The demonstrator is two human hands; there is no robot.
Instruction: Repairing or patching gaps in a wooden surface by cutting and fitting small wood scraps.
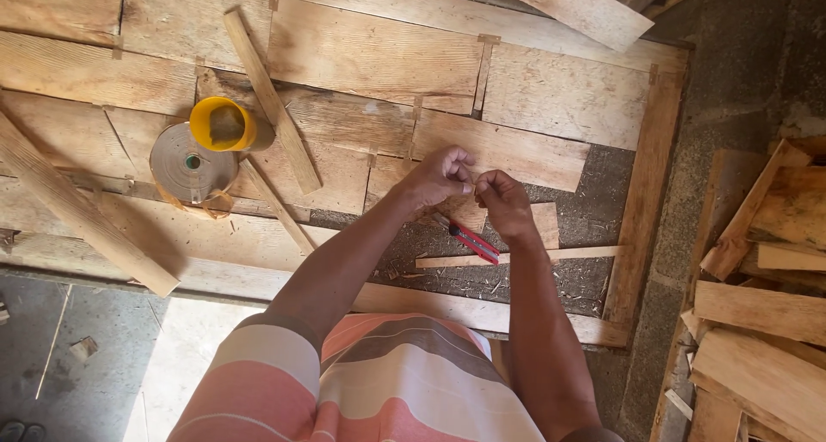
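- Head view is showing both hands meeting over a flat panel of pale, rough wooden boards (370,59) lying on the ground.
- Left hand (437,177) and right hand (503,203) are touching at the fingertips, fingers pinching together on something too small to make out; can't tell what it is.
- Pinch point is sitting just above a small pale wood offcut (469,211), at the edge of a gap in the panel where sawdust-strewn floor is showing.
- Red-and-black-handled pliers (471,241) are lying right below the hands, untouched, next to a thin wooden strip (568,253) running across the gap.
- Further left: yellow plastic cup (223,123) lying on its side, touching a grey roll of tape (188,163).
- Loose wooden slat (272,100) is lying diagonally just right of the cup.
- Pile of wood offcuts (761,313) is sitting on the concrete at far right, well apart from the hands.
- Striped pink, brown and white shirt (387,382) is filling the bottom of the frame.
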